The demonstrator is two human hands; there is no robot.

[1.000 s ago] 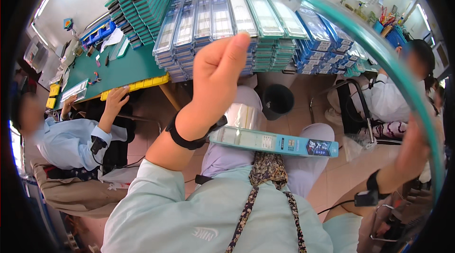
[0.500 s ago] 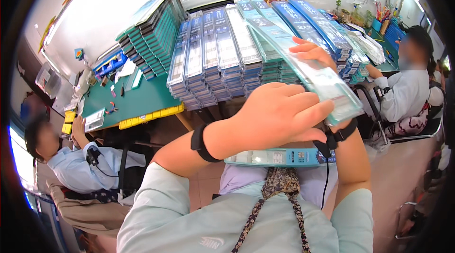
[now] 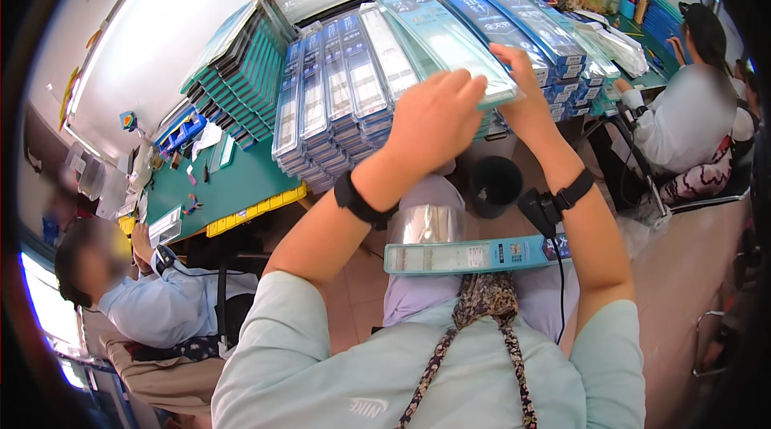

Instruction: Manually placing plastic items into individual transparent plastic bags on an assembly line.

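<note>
A long, flat clear plastic package with teal printing (image 3: pixel 454 42) lies slanted over the stacks, its near end in my hands. My left hand (image 3: pixel 434 120) has its fingers bent over the near left corner. My right hand (image 3: pixel 524 96) grips the right edge near the same end, thumb side partly hidden. Across my lap rests a second teal package (image 3: pixel 450 258), label side up. Beyond it, on my left leg, sits a shiny piece of clear film (image 3: pixel 427 225).
Tall stacks of packages (image 3: pixel 333 83) cover the bench ahead. Green cases (image 3: pixel 233 75) are piled left on the green table (image 3: pixel 173 196). A dark bin (image 3: pixel 493 185) stands below the bench. One co-worker (image 3: pixel 161 292) sits left, another (image 3: pixel 683 116) right.
Both hands have carried the clear package forward and left, from close to me down toward the stack tops. The film on my leg and the bin have come into sight.
</note>
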